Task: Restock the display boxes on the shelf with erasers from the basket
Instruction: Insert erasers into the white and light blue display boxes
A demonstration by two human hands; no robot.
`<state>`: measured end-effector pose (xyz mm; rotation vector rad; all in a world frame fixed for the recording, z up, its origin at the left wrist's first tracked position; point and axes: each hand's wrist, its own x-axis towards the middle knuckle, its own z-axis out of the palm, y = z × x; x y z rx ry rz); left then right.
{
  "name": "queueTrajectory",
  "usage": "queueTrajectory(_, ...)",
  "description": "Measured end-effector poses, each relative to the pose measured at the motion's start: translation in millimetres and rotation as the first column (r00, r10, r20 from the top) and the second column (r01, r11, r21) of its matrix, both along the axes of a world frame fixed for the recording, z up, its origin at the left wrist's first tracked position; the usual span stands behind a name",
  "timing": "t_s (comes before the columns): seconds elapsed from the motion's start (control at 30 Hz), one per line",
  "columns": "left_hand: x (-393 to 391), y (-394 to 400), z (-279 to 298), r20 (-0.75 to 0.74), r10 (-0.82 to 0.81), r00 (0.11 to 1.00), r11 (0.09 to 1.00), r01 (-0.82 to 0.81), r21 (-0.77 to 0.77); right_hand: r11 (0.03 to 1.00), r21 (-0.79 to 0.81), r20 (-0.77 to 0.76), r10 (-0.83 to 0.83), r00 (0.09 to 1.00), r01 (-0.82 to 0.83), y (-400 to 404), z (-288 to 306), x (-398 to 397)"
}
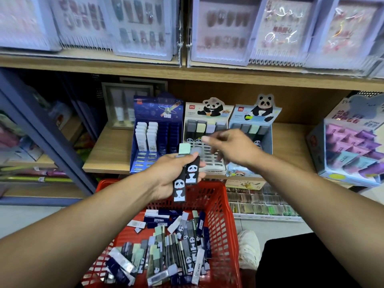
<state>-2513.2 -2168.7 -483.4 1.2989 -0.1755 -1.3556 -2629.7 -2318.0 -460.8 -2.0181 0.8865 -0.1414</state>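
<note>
Gripping panda erasers [185, 178], left hand [171, 177]

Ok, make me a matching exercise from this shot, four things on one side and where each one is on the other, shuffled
Things:
1. panda erasers
2. red basket
3. dark blue display box
4. right hand

Places:
A. on the shelf, left of the panda boxes
B. on the floor, below the shelf
C. held in the left hand
D. raised in front of the panda boxes

Pairs: 1-C, 2-B, 3-A, 4-D
</note>
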Motion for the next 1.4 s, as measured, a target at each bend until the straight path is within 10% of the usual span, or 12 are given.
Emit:
queueTrajectory(0.23, 3.3, 5.5, -3.2, 0.033, 0.022, 0.999, 1.0, -0.022, -0.01, 0.915, 0.402, 0.049, -0.066, 0.997, 0.041, 35.8, 3.4, 9.6)
queueTrajectory(0.53, 5.8, 9.7, -22.1, 0.161, -0.001, 0.987, 1.0, 0.0, 0.001, 0.806, 0.54, -0.011, -0.282, 0.959, 0.243, 47.6, -12.7, 16.9)
queueTrajectory(0.7, 20.9, 12.5, -53.4, 0.387, -0.063, 0.92, 0.992, 0.014, 0.129, 0.854, 0.287, -0.129, -0.415, 0.901, 0.434, 16.0, -27.7, -4.7)
queueTrajectory(0.9, 27.4, 14.0, -69.8, 0.427, -0.133, 0.894, 0.98, 0.053, 0.192, 0.995, -0.046, -0.653, -0.097, 0.752, 0.088, 1.2, -35.0, -42.3)
queueTrajectory(1.4, 55.9, 24.2, -73.1, 0.501, -0.206, 0.841, 0.944, 0.036, 0.329, 0.971, -0.222, -0.581, -0.059, 0.812, -0.088, 17.9, -79.9, -24.3)
